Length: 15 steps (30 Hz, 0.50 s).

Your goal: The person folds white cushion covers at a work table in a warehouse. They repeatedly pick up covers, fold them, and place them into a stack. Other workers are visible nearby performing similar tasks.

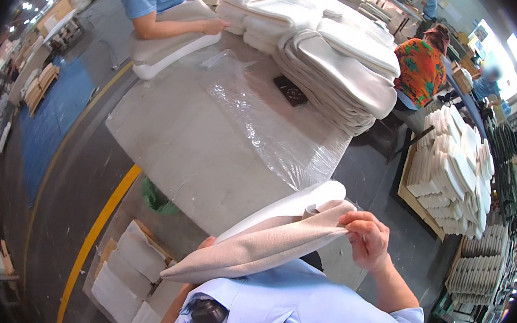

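In front of my chest is a long beige fabric cushion cover, tilted up to the right. A smooth white pad shows along its far side, and whether it sits fully inside the cover I cannot tell. My right hand pinches the cover's right end between thumb and fingers. At the lower left end, my left hand grips the cover from the far side; most of it is hidden behind the fabric.
A grey table with clear plastic film stands ahead. Stacked white and beige cushions and a black item lie on it. Across it, a co-worker's hand holds a cushion. A pallet of white pads stands right, a carton lower left.
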Available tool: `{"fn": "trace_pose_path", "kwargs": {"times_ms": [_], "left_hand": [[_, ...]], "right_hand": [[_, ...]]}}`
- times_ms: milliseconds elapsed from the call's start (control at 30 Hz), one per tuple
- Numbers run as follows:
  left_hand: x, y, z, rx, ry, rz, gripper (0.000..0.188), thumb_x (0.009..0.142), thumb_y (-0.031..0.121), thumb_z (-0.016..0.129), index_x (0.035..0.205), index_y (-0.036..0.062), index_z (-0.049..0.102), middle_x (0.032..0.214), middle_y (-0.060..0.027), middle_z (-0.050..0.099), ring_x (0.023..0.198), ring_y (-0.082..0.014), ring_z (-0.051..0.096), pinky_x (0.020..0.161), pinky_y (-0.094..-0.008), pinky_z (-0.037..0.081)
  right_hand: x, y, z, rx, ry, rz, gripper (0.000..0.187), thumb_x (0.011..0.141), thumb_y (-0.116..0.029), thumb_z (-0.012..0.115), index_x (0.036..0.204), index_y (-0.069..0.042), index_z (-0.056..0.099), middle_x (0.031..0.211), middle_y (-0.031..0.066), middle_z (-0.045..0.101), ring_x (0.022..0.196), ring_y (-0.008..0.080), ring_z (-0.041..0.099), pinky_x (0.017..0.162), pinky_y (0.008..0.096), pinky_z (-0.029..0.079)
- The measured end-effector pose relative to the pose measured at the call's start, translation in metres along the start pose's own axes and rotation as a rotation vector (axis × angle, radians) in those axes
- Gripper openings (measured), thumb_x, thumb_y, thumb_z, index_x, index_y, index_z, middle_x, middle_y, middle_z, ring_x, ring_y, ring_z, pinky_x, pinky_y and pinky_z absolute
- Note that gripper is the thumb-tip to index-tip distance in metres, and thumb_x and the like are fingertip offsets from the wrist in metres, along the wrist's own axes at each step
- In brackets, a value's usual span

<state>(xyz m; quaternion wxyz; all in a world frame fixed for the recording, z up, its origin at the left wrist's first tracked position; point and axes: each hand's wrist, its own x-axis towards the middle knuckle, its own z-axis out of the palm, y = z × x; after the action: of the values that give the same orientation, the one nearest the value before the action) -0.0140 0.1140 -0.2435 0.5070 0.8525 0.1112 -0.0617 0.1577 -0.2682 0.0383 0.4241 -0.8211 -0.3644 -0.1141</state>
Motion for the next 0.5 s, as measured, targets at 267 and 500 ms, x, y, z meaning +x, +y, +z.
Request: {"fn": "trace_pose_path", "kwargs": {"times_ms": [267,500], "left_hand": [[0.021,0.025,-0.121,0.39,-0.172,-0.17,0.05,0.087,0.013,0.074,0.136,0.0039,0.066,0.135,-0.0202,0.069,0.127,-0.0321,0.066,0.108,-0.0435,0.051],[0.108,0.222,-0.152,0.0,-0.314,0.072,0.017,0.102,0.012,0.065,0.111,0.0012,0.075,0.082,-0.0046,0.072,0.076,-0.0099,0.068,0.07,-0.029,0.054]], "right_hand": [[-0.032,-0.006,-0.013,0.037,0.088,0.001,0.012,0.09,0.004,0.067,0.099,-0.003,0.063,0.101,0.0172,0.074,0.076,0.0223,0.071,0.066,0.0324,0.059],[-0.035,-0.011,-0.013,-0.017,0.113,0.037,0.015,0.087,0.005,0.071,0.099,-0.002,0.064,0.1,0.0163,0.074,0.076,0.0226,0.071,0.064,0.0324,0.058]]}}
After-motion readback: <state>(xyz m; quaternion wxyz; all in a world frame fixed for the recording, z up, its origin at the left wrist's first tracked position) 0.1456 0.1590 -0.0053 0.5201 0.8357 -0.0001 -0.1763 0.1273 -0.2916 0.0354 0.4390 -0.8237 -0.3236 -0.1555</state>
